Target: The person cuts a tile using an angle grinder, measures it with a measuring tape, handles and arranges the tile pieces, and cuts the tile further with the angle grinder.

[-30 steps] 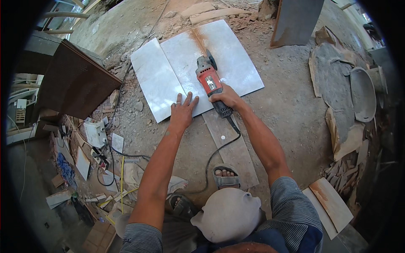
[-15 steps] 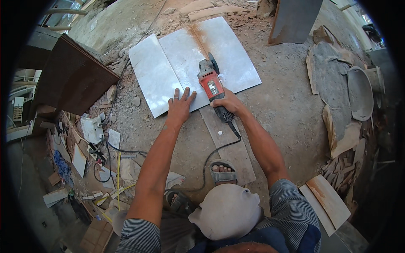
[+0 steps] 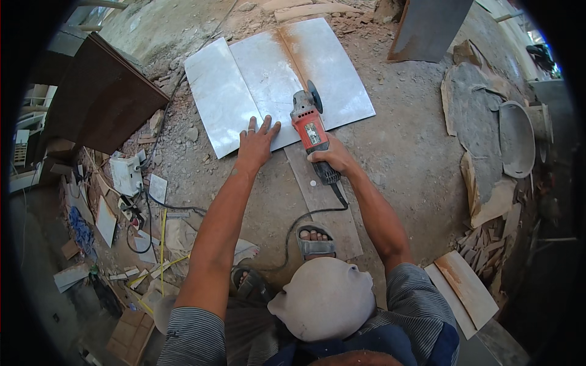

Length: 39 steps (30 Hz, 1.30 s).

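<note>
The right hand (image 3: 336, 157) is closed around the rear body of a red-and-black angle grinder (image 3: 310, 129), which sits over the near edge of a pale slab (image 3: 339, 91) on the ground; this grip probably keeps the fingers behind the disc (image 3: 315, 96), turned edge-on to the surface. Whether the disc touches is hard to tell. The left hand (image 3: 256, 140) lies flat with fingers spread near the edge of a narrower pale panel (image 3: 220, 104) on the left, apparently to steady it, well clear of the disc. A reddish dust streak (image 3: 285, 46) runs beyond the tool. The black cord (image 3: 305, 216) loops back past the sandaled foot (image 3: 316, 238), where it could snag. Left lie a white box (image 3: 126, 175) and scraps, with brown boards (image 3: 101, 100) leaning above; right, a grey basin (image 3: 517, 137) rests tilted, away from the work.
</note>
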Each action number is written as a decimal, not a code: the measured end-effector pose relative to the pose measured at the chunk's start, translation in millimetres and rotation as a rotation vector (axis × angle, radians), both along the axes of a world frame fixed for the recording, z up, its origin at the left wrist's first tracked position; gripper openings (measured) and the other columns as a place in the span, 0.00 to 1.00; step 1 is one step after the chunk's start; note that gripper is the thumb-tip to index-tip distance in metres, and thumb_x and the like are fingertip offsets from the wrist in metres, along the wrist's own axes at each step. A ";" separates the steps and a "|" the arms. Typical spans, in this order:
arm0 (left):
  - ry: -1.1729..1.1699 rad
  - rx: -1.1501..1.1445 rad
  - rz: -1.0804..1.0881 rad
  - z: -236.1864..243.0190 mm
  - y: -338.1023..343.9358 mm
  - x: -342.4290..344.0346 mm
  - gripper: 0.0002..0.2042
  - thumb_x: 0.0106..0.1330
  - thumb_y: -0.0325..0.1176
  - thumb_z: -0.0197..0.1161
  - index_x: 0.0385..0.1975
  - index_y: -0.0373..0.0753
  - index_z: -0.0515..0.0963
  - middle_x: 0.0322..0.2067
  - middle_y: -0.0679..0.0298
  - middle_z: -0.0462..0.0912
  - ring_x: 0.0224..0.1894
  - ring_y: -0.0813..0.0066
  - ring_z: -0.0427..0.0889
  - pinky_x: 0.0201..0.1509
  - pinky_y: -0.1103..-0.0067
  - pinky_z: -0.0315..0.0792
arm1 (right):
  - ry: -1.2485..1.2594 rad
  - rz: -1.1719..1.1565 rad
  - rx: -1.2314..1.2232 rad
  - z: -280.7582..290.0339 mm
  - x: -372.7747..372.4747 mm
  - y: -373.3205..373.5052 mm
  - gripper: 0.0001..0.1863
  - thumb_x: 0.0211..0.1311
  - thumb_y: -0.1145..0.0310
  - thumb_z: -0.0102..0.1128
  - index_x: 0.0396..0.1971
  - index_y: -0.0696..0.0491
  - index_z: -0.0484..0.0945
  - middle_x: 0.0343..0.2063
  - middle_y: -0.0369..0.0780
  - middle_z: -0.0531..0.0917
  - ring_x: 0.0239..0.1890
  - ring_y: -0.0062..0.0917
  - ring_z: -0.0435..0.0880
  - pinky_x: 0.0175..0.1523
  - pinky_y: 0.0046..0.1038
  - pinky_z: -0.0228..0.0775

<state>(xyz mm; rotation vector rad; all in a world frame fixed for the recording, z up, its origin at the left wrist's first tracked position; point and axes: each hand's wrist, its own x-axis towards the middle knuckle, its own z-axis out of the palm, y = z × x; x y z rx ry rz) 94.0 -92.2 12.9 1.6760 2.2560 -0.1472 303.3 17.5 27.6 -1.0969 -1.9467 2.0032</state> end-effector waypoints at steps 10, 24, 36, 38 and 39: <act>0.056 0.000 -0.024 -11.8 0.5 -0.5 0.46 0.43 0.31 0.74 0.66 0.60 0.59 0.70 0.67 0.53 0.70 0.49 0.54 0.63 0.56 0.62 | -0.043 0.021 0.062 -14.8 28.2 -12.9 0.32 0.34 0.60 0.70 0.43 0.59 0.73 0.35 0.40 0.79 0.36 0.27 0.76 0.45 0.26 0.69; 0.025 0.054 -0.004 -15.1 -0.6 -2.0 0.32 0.59 0.23 0.54 0.64 0.61 0.62 0.69 0.68 0.55 0.70 0.52 0.54 0.62 0.53 0.61 | -0.036 -0.003 -0.157 0.5 63.4 -44.9 0.34 0.34 0.66 0.70 0.48 0.58 0.72 0.39 0.37 0.79 0.39 0.24 0.76 0.48 0.26 0.69; -0.025 0.062 0.001 -10.4 -4.5 -0.8 0.32 0.59 0.22 0.51 0.65 0.57 0.62 0.70 0.65 0.54 0.70 0.48 0.52 0.63 0.50 0.58 | 0.105 -0.004 0.000 4.9 -48.7 61.4 0.32 0.36 0.63 0.70 0.45 0.59 0.72 0.35 0.39 0.79 0.36 0.23 0.77 0.44 0.25 0.70; -0.020 0.057 -0.001 -9.4 -5.8 -0.5 0.32 0.59 0.23 0.52 0.65 0.57 0.62 0.70 0.65 0.54 0.70 0.48 0.52 0.63 0.50 0.58 | 0.138 0.001 0.008 -0.2 -90.5 95.8 0.28 0.37 0.63 0.71 0.41 0.59 0.73 0.31 0.38 0.79 0.32 0.23 0.77 0.40 0.24 0.71; -0.029 0.058 0.004 -8.8 -4.5 -0.6 0.32 0.59 0.23 0.52 0.65 0.57 0.62 0.70 0.65 0.54 0.70 0.48 0.52 0.63 0.50 0.58 | 0.153 -0.008 0.020 -3.2 -109.1 112.2 0.27 0.37 0.63 0.71 0.40 0.58 0.73 0.30 0.37 0.79 0.30 0.23 0.78 0.38 0.24 0.71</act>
